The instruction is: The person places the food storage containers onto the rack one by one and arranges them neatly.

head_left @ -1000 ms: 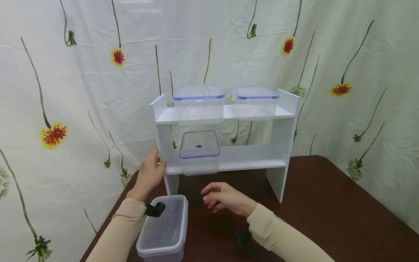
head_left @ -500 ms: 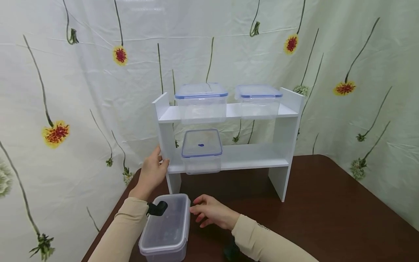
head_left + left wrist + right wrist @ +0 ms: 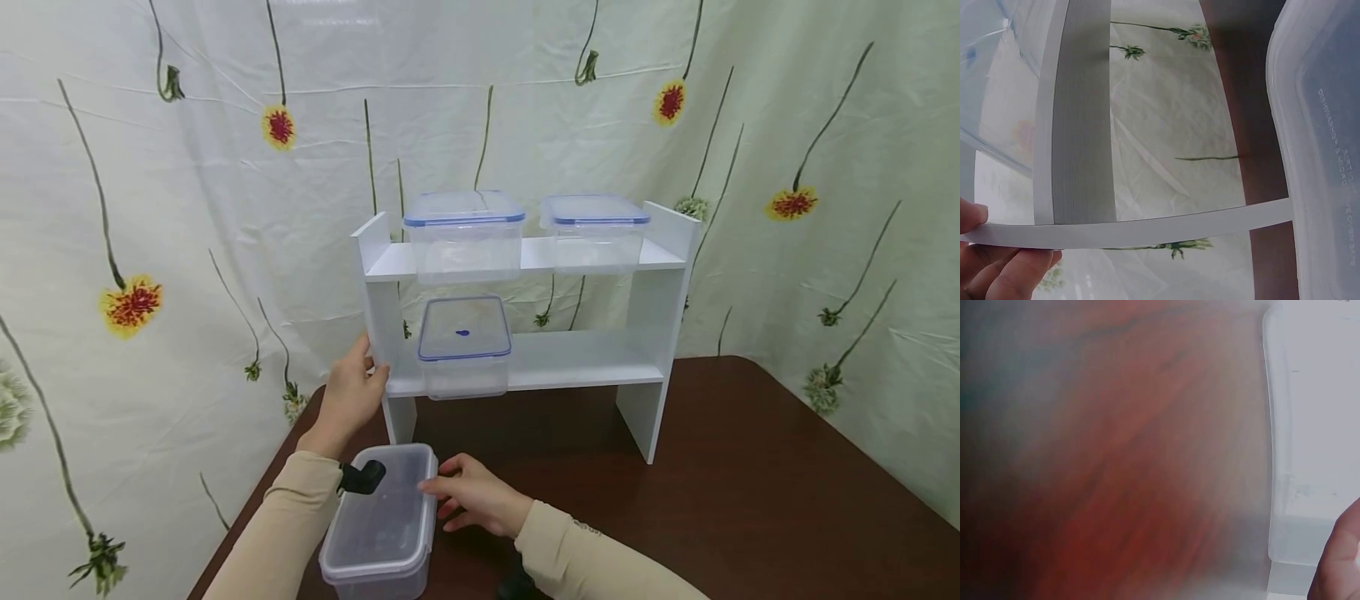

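My left hand (image 3: 348, 396) grips the left side panel of a white two-tier shelf (image 3: 645, 333); in the left wrist view the thumb and fingers (image 3: 1019, 275) lie on opposite faces of the panel edge. Below it on the table stands a translucent rectangular food container (image 3: 382, 517) with a whitish lid. My right hand (image 3: 480, 500) is at this container's right rim, its thumb over the lid edge and the other fingers loosely bent beside the wall. Firm contact there cannot be made out. Only a bit of the right hand (image 3: 1338, 562) shows in the right wrist view.
Two clear containers with blue-edged lids, a left one (image 3: 465, 242) and a right one (image 3: 596, 237), stand on the top tier. A third container (image 3: 465, 350) sits on the lower tier's left. The dark brown table (image 3: 750, 467) meets a flower-print curtain (image 3: 225, 192) behind.
My right hand has moved left to the front container's right rim, its thumb now over the lid edge. The left hand stays on the shelf panel. The head view has shifted slightly.
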Action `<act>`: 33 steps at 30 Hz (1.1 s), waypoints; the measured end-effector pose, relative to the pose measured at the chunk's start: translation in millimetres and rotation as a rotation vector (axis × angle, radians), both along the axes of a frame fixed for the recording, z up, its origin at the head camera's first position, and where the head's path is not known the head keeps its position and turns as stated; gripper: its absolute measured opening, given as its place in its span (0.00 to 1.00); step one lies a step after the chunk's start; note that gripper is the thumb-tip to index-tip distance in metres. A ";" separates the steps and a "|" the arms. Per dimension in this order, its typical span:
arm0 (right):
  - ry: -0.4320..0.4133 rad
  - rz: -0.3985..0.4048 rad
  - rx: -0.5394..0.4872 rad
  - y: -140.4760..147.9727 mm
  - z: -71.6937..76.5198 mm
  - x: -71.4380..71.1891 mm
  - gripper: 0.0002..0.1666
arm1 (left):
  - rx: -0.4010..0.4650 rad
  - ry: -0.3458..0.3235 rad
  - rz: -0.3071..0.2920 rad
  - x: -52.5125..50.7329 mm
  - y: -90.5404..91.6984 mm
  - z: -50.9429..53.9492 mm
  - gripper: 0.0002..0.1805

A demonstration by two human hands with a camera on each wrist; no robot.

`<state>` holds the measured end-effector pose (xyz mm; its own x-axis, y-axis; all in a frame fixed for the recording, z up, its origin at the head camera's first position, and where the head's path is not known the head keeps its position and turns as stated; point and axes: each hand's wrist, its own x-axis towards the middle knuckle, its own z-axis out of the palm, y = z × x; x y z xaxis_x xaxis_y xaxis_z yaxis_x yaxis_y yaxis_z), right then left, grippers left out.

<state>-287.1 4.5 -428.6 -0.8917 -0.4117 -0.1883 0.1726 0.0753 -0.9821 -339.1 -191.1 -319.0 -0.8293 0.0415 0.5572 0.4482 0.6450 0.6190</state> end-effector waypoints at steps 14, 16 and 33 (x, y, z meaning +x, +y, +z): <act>-0.063 0.008 -0.015 -6.4 -0.2 2.4 0.27 | 0.006 -0.016 -0.010 -0.5 0.5 0.3 0.32; -0.071 0.009 -0.026 -6.2 -0.4 2.4 0.28 | 0.007 -0.014 -0.011 -0.5 0.7 0.3 0.32; -0.087 0.031 -0.111 -0.5 -2.2 -2.1 0.30 | 0.012 -0.024 -0.013 1.1 0.1 0.2 0.31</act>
